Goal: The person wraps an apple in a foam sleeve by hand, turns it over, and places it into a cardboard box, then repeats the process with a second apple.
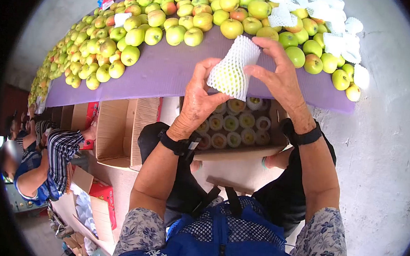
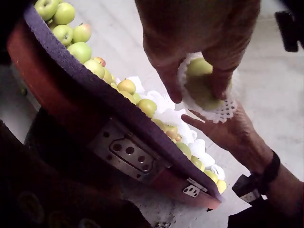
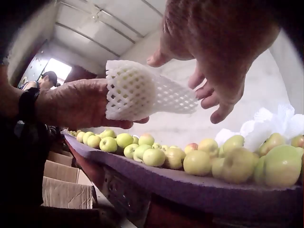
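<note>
My left hand [image 1: 200,97] grips a green apple [image 2: 197,88] inside a white foam net sleeve [image 1: 234,66], fingers and thumb on either side of its wide end. That wide end gapes toward me, and the narrow empty part of the net points away. Around the narrow end is my right hand [image 1: 283,79], thumb and fingers spread; in the right wrist view a gap shows between its fingers [image 3: 209,92] and the net. Beneath the hands, a cardboard box [image 1: 236,155] holds rows of sleeved apples [image 1: 231,123].
Loose apples [image 1: 175,34] are heaped on the purple-covered table [image 1: 165,78]. White foam sleeves [image 1: 334,14] lie among them at the right. A cardboard box [image 1: 115,132] stands left of my knees. Another person [image 1: 35,174] sits further left beside a red box [image 1: 102,197].
</note>
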Action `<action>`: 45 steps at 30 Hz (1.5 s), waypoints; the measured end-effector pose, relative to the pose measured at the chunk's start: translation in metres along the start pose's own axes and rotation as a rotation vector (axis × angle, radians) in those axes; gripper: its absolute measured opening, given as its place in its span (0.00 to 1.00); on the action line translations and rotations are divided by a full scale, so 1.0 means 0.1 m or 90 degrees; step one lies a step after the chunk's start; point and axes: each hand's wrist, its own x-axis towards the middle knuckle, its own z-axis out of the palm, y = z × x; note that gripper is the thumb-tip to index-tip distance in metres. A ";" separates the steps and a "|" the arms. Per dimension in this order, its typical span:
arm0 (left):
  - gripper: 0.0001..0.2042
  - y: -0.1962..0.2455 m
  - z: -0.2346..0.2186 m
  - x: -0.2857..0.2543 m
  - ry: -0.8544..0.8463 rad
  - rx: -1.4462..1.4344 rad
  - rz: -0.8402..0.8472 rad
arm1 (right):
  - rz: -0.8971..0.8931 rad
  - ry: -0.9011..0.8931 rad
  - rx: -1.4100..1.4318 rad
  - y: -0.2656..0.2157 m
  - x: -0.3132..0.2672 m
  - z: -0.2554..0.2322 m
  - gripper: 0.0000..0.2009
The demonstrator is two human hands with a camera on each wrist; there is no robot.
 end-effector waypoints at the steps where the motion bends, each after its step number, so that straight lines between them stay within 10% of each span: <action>1: 0.31 0.01 -0.01 -0.01 -0.021 0.019 -0.008 | 0.011 -0.006 0.014 0.01 -0.01 0.00 0.29; 8: 0.30 -0.01 -0.02 -0.02 -0.091 0.100 0.014 | 0.149 -0.070 0.127 0.01 -0.02 -0.13 0.17; 17: 0.30 0.05 -0.02 -0.04 -0.147 0.215 0.007 | -0.060 -0.090 -0.012 -0.07 -0.09 -0.13 0.13; 33: 0.31 0.03 -0.03 -0.01 -0.225 0.317 0.140 | 0.150 -0.319 0.250 0.02 -0.18 -0.15 0.12; 45: 0.30 -0.11 -0.04 0.01 -0.062 -0.041 -0.092 | 0.162 -0.200 0.252 0.00 -0.18 -0.08 0.16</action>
